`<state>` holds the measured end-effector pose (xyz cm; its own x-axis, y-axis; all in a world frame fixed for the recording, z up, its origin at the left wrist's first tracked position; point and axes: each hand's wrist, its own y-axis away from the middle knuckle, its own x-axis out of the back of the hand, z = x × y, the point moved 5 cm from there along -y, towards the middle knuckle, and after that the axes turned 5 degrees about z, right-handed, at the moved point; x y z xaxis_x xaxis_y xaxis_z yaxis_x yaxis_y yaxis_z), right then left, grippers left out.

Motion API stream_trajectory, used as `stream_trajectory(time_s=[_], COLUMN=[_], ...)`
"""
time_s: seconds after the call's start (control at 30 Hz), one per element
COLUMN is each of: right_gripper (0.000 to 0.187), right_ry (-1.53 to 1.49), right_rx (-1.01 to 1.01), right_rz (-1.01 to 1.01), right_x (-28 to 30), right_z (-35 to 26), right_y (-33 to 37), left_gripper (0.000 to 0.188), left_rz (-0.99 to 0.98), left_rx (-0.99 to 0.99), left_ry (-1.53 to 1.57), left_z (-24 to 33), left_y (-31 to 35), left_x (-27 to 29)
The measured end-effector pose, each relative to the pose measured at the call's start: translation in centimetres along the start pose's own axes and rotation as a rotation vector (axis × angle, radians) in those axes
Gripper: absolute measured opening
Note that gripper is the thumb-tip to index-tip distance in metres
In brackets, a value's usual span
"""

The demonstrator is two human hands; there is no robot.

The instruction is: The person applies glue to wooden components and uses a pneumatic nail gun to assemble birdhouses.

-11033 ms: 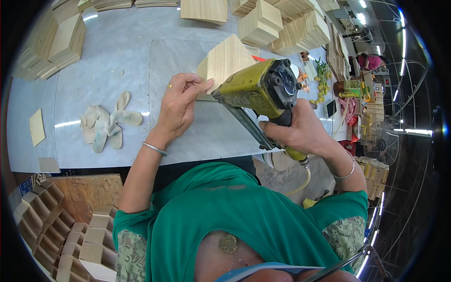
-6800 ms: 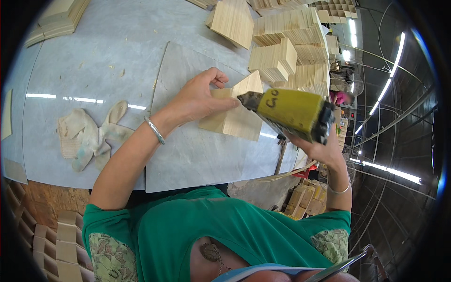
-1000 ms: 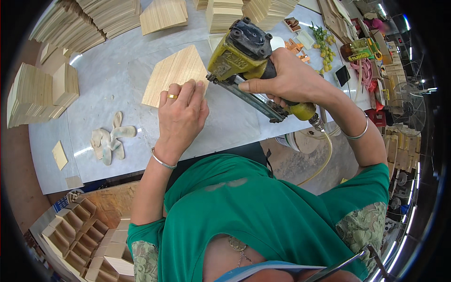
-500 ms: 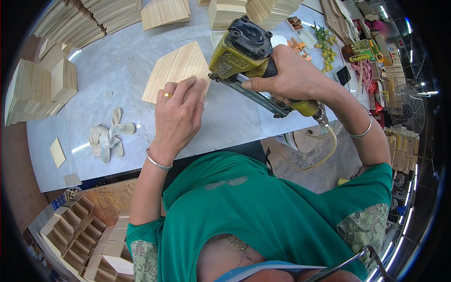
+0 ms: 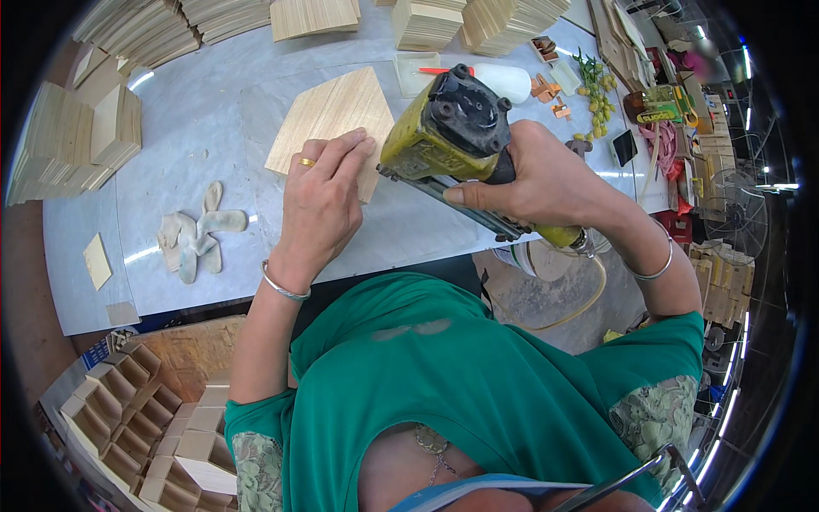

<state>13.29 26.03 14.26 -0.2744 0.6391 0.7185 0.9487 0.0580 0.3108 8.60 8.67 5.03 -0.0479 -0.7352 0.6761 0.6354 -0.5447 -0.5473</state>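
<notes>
My left hand is closed on the near right part of a pale, five-sided wooden panel on the table; its thumb is hidden underneath. In my right hand is a yellow and black pneumatic nail gun, gripped by the handle. The gun tilts, its nose just right of the panel's edge and close to my left fingertips. Whether the nose touches the wood I cannot tell. An air hose runs from the handle's end down past the table edge.
Stacks of wooden panels line the far side and left. Crumpled gloves lie at left. A white bottle, copper-coloured staple strips, fruit on a stem and a phone sit at right. Wooden boxes stand lower left.
The nail gun has come nearer to me and tilted, uncovering the white bottle behind it. The panel and my left hand have shifted only slightly. My view has moved a little.
</notes>
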Motion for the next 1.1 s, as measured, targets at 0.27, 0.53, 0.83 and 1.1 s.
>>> stream_trajectory(time_s=[0.27,0.53,0.83,1.1], right_gripper=[0.043,0.04,0.035,0.043], right_ry=[0.026,0.045,-0.06,0.129], right_rx=[-0.02,-0.068,-0.134,-0.272], right_rz=[-0.007,-0.019,0.184,0.448], right_x=[-0.3,0.0,1.9,2.6], right_z=[0.0,-0.8,4.3,14.2], right_y=[-0.2,0.1,4.4,8.7], left_gripper=[0.039,0.041,0.04,0.049], left_rz=[0.024,0.01,-0.03,-0.164], left_rx=[-0.005,-0.006,-0.053,-0.103], left_ry=[0.026,0.006,-0.094,-0.459], left_z=[-0.1,0.2,1.5,3.3], left_y=[0.1,-0.1,-0.6,-3.2], left_x=[0.0,-0.1,0.2,-2.1])
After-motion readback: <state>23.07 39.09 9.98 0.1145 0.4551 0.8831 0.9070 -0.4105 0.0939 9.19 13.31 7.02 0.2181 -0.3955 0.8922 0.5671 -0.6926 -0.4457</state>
